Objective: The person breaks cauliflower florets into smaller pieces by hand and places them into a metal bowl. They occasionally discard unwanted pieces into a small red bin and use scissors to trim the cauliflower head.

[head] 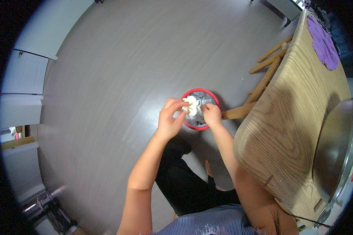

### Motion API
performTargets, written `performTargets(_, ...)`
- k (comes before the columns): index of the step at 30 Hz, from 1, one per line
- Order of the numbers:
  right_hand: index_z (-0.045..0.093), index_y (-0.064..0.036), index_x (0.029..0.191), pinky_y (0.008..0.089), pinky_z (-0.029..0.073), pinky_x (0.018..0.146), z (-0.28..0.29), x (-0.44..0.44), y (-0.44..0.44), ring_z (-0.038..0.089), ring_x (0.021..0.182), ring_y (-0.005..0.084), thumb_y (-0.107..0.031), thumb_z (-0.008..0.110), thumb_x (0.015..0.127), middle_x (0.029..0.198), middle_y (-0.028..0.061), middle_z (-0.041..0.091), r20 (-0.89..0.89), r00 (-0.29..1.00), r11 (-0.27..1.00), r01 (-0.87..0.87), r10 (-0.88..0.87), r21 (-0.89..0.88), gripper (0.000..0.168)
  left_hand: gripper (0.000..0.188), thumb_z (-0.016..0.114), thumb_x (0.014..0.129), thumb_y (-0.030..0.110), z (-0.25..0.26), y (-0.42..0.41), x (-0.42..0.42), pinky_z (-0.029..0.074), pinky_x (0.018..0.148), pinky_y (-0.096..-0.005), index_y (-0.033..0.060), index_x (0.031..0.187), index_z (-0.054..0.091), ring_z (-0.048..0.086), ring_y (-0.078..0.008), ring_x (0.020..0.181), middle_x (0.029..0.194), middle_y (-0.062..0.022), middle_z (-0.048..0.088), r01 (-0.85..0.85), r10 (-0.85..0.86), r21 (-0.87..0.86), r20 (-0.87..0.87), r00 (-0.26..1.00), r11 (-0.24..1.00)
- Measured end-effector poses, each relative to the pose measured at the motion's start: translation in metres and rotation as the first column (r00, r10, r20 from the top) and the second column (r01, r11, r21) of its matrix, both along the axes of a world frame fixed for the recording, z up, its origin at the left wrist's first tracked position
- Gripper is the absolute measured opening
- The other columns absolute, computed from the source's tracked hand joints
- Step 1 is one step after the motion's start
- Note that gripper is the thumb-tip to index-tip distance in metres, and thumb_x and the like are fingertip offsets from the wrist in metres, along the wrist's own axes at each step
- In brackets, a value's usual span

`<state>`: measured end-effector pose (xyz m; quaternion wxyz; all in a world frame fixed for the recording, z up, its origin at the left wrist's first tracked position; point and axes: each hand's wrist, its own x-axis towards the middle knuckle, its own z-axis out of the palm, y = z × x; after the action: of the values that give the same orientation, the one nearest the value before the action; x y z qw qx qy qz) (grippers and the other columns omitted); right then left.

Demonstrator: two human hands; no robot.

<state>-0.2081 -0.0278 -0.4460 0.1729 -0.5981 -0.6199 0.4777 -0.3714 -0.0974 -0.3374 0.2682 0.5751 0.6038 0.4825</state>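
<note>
Over a red-rimmed bin (183, 91) on the floor, my left hand (171, 116) holds a white cauliflower floret (191, 105) between thumb and fingers. My right hand (211, 114) has its fingertips pinched together at the floret's right side, where a small stem part seems to be gripped; the exact contact is hard to see. The bin has a pale plastic liner (205, 95), and the dark contents beneath are partly hidden by my hands and the floret.
To the right stands a wood-grain table (270, 141) with a large metal bowl (334, 147) and a purple cloth (323, 44). Wooden chair legs (263, 85) stick out beneath its edge. White cabinets (23, 73) line the left. My bent leg (179, 176) is below the bin.
</note>
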Motion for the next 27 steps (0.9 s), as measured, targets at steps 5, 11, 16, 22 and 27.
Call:
performTargets(5, 0.064, 0.001, 0.087, 0.029, 0.049, 0.062, 0.028, 0.001, 0.009, 0.062, 0.067, 0.0173, -0.008, 0.052, 0.083, 0.074, 0.0094, 0.064, -0.343, 0.927, 0.968, 0.065, -0.148, -0.242, 0.016, 0.025, 0.065, 0.07, -0.006, 0.006, -0.006, 0.0, 0.044, 0.076, -0.0283, 0.001, 0.094, 0.063, 0.054, -0.0177, 0.085, 0.093, -0.0091, 0.058, -0.017, 0.015, 0.01, 0.095, 0.995, 1.0)
performTargets(11, 0.064, 0.0, 0.084, 0.0214, 0.044, 0.052, 0.113, 0.001, -0.003, 0.058, 0.065, 0.0089, -0.01, 0.058, 0.085, 0.076, 0.005, 0.064, -0.546, 0.834, 0.944, -0.114, -0.078, -0.309, 0.012, 0.024, 0.064, 0.069, -0.006, 0.012, -0.007, 0.003, 0.047, 0.073, -0.0316, 0.0025, 0.092, 0.064, 0.056, -0.0241, 0.085, 0.092, -0.0107, 0.059, -0.015, 0.023, 0.102, -0.076, 0.997, 0.995)
performTargets(16, 0.064, 0.001, 0.083, 0.0212, 0.046, 0.054, 0.109, 0.002, -0.002, 0.059, 0.064, 0.0092, -0.005, 0.064, 0.081, 0.075, 0.0047, 0.064, -0.548, 0.834, 0.937, -0.137, -0.066, -0.322, 0.006, 0.027, 0.065, 0.067, -0.005, 0.024, -0.006, 0.008, 0.046, 0.077, -0.0366, 0.0035, 0.092, 0.063, 0.055, -0.0292, 0.088, 0.091, -0.0112, 0.059, 0.043, -0.01, 0.128, -0.245, 0.969, 0.991)
performTargets(22, 0.063, 0.003, 0.081, 0.0218, 0.047, 0.056, 0.104, -0.004, -0.001, 0.059, 0.062, 0.0104, 0.001, 0.063, 0.078, 0.071, 0.0068, 0.063, -0.452, 0.89, 0.935, -0.105, -0.064, -0.338, 0.003, 0.026, 0.064, 0.067, -0.005, 0.021, -0.002, 0.014, 0.046, 0.078, -0.038, 0.0033, 0.091, 0.062, 0.055, -0.0313, 0.088, 0.09, -0.011, 0.059, 0.08, -0.016, 0.177, -0.333, 0.943, 0.981)
performTargets(27, 0.064, 0.005, 0.082, 0.0212, 0.048, 0.059, 0.09, -0.005, 0.005, 0.06, 0.063, 0.0116, 0.004, 0.062, 0.077, 0.074, 0.0086, 0.064, -0.572, 0.803, 0.922, -0.082, -0.163, -0.378, 0.006, 0.026, 0.064, 0.069, -0.006, 0.005, -0.007, 0.009, 0.046, 0.078, -0.034, 0.0025, 0.093, 0.062, 0.056, -0.0257, 0.088, 0.09, -0.0106, 0.059, -0.056, 0.068, 0.117, -0.098, 0.993, 0.992)
